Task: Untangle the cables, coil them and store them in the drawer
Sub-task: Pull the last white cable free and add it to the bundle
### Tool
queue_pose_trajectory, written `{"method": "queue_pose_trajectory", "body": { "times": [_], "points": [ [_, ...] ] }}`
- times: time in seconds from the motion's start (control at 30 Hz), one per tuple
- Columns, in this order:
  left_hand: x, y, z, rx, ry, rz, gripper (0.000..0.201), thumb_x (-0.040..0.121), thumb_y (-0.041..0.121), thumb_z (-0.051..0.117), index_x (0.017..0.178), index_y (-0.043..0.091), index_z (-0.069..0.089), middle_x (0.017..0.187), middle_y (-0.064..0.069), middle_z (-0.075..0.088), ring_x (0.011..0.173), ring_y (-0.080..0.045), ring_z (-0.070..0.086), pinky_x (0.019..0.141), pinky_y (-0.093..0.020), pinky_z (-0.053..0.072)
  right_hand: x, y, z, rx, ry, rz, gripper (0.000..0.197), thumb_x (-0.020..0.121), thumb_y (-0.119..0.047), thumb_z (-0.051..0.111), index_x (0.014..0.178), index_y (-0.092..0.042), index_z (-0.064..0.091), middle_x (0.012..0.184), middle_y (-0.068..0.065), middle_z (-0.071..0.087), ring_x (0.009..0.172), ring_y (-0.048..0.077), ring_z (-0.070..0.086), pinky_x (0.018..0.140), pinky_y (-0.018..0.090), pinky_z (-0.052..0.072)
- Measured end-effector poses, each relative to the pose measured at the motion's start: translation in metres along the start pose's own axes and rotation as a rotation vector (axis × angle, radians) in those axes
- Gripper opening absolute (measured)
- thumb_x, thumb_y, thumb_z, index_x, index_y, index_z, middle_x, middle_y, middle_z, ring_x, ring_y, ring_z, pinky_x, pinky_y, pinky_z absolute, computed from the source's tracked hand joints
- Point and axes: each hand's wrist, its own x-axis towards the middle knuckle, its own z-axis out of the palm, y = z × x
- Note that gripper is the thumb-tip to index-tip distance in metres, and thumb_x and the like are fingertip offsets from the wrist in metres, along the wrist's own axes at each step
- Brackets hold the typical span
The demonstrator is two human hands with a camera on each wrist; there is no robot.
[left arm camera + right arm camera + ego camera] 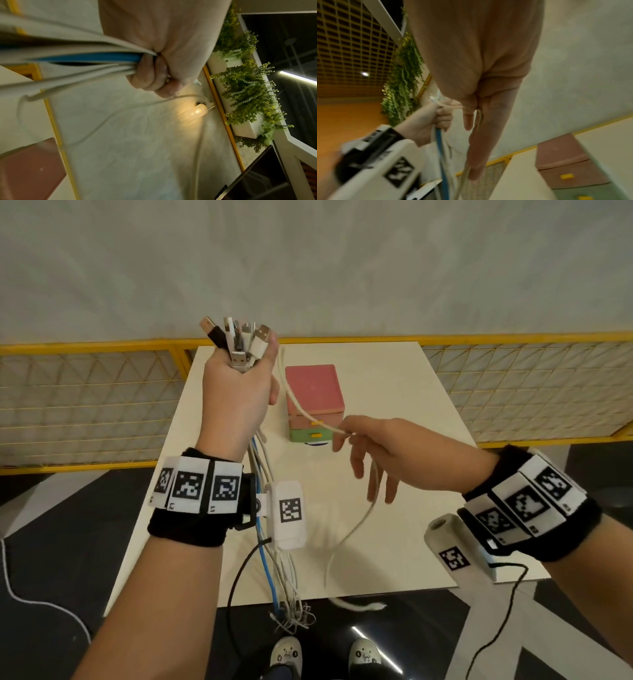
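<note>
My left hand (236,392) is raised above the table's left side and grips a bundle of cables (270,559). Their USB plugs (239,340) stick up out of the fist, and the white and blue strands hang down past the table's near edge. One white cable (298,402) leads from that fist to my right hand (346,433), which pinches it between thumb and forefinger; the rest of it (346,539) dangles below. In the left wrist view the fist (154,75) closes around the blue cable (89,58). A pink and green drawer unit (313,392) stands shut behind the hands.
The white table (411,440) is backed and flanked by a yellow-framed mesh fence (513,392). My shoes (286,655) stand at its near edge on a dark floor. Black wires (236,577) hang from the wrist cameras. Wall planters (243,94) and a lamp (199,110) show overhead.
</note>
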Motion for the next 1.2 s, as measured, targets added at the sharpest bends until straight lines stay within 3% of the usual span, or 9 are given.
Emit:
{"method": "queue_pose_trajectory", "body": {
  "times": [0.2, 0.3, 0.47, 0.6, 0.7, 0.77, 0.97, 1.07, 1.2],
  "points": [
    [-0.014, -0.008, 0.001, 0.088, -0.188, 0.043, 0.031, 0.097, 0.029, 0.059, 0.082, 0.003, 0.068, 0.038, 0.008, 0.045, 0.035, -0.004, 0.038, 0.044, -0.014, 0.032, -0.016, -0.017, 0.019, -0.332, -0.245, 0.098, 0.044, 0.098, -0.045, 0.034, 0.102, -0.013, 0.063, 0.084, -0.002, 0.07, 0.069, 0.013, 0.068, 0.066, 0.031, 0.058],
    [-0.025, -0.006, 0.003, 0.094, -0.318, 0.044, 0.043, 0.099, 0.036, 0.053, 0.07, 0.005, 0.065, 0.042, 0.0, 0.047, 0.037, -0.006, 0.04, 0.044, -0.011, 0.034, -0.016, -0.012, 0.013, -0.586, -0.124, 0.066, 0.055, 0.094, -0.057, 0.03, 0.084, -0.019, 0.069, 0.073, -0.008, 0.07, 0.063, 0.005, 0.062, 0.071, 0.025, 0.05],
    [-0.038, -0.004, 0.011, 0.077, -0.398, 0.053, 0.054, 0.099, 0.044, 0.047, 0.064, 0.004, 0.057, 0.045, 0.002, 0.05, 0.051, -0.02, 0.055, 0.056, -0.015, 0.046, -0.005, -0.009, 0.006, -0.35, 0.258, -0.095, 0.027, 0.093, -0.042, 0.05, 0.096, -0.018, 0.062, 0.086, -0.005, 0.064, 0.078, 0.012, 0.06, 0.074, 0.036, 0.051],
    [-0.041, 0.004, 0.018, 0.0, -0.456, 0.051, 0.049, 0.095, 0.051, 0.046, 0.057, 0.022, 0.059, 0.071, -0.001, 0.066, 0.091, -0.017, 0.07, 0.07, -0.01, 0.05, 0.011, -0.01, 0.016, -0.067, 0.279, -0.142, 0.043, 0.083, -0.04, 0.067, 0.118, -0.019, 0.053, 0.111, -0.01, 0.058, 0.101, 0.004, 0.057, 0.091, 0.014, 0.045],
    [-0.042, 0.006, 0.019, 0.082, -0.587, 0.099, 0.041, 0.096, 0.057, 0.037, 0.098, 0.035, 0.072, 0.088, -0.018, 0.063, 0.093, -0.016, 0.068, 0.088, -0.028, 0.055, 0.022, -0.014, 0.026, 0.227, 0.216, -0.14, 0.036, 0.083, -0.018, 0.07, 0.115, -0.015, 0.053, 0.107, -0.002, 0.065, 0.1, 0.007, 0.063, 0.09, 0.017, 0.049],
    [-0.043, 0.009, 0.02, 0.121, -0.621, 0.122, 0.043, 0.097, 0.055, 0.035, 0.113, 0.033, 0.069, 0.071, -0.003, 0.058, 0.085, -0.011, 0.065, 0.095, -0.027, 0.048, 0.026, -0.017, 0.031, 0.351, 0.201, -0.161, 0.026, 0.084, -0.004, 0.065, 0.109, -0.008, 0.055, 0.098, 0.005, 0.067, 0.092, 0.012, 0.067, 0.084, 0.024, 0.055],
    [-0.04, 0.019, 0.023, -0.015, -0.616, 0.153, 0.058, 0.09, 0.06, 0.028, 0.046, 0.026, 0.046, 0.1, -0.005, 0.075, 0.092, -0.033, 0.066, 0.092, -0.035, 0.043, 0.021, -0.015, 0.05, 0.479, 0.141, -0.165, 0.022, 0.099, -0.017, 0.043, 0.079, -0.009, 0.047, 0.067, 0.007, 0.051, 0.058, 0.019, 0.053, 0.061, 0.031, 0.05],
    [-0.037, 0.015, 0.026, -0.129, -0.56, 0.074, 0.066, 0.096, 0.054, 0.029, 0.051, 0.006, 0.034, 0.1, -0.001, 0.076, 0.061, -0.032, 0.059, 0.073, -0.027, 0.047, 0.016, -0.006, 0.061, 0.393, 0.102, -0.134, 0.033, 0.101, -0.028, 0.036, 0.077, -0.007, 0.046, 0.065, 0.008, 0.051, 0.059, 0.019, 0.049, 0.059, 0.024, 0.043],
    [-0.037, 0.005, 0.031, 0.053, -0.633, 0.117, 0.064, 0.092, 0.058, 0.031, 0.054, 0.008, 0.042, 0.101, 0.005, 0.076, 0.092, -0.019, 0.069, 0.088, -0.024, 0.047, 0.016, 0.0, 0.054, 0.356, 0.102, -0.092, 0.014, 0.098, -0.019, 0.046, 0.093, -0.008, 0.052, 0.08, 0.001, 0.062, 0.07, 0.007, 0.062, 0.067, 0.017, 0.048]
  ]
}}
